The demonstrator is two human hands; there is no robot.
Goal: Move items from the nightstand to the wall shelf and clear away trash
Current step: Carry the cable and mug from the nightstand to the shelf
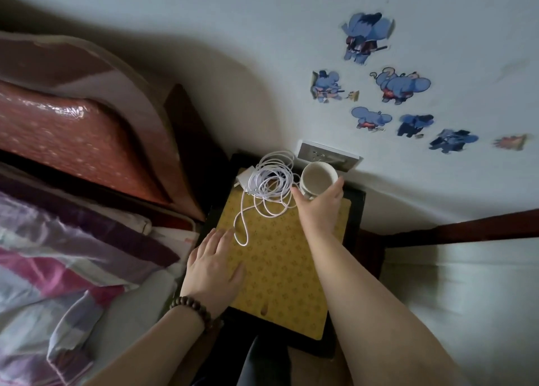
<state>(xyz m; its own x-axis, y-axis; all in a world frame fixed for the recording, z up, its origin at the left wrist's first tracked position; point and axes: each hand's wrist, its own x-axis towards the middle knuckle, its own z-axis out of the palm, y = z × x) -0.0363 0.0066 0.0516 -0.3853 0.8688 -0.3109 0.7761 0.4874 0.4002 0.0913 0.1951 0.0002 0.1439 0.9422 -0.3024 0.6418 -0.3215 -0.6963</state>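
Right hand [319,203] grasping cup [317,180] at nightstand [354,207] far right corner; probably empty. Left hand [214,264] flat, fingers released, near edge. Next: lift clear of cable [269,186].

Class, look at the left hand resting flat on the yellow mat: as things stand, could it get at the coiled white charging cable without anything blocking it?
Probably yes. The left hand lies open on the yellow mat, the white charging cable trailing just beyond its fingertips. Nothing lies between; the right hand grips the mug off to the side.
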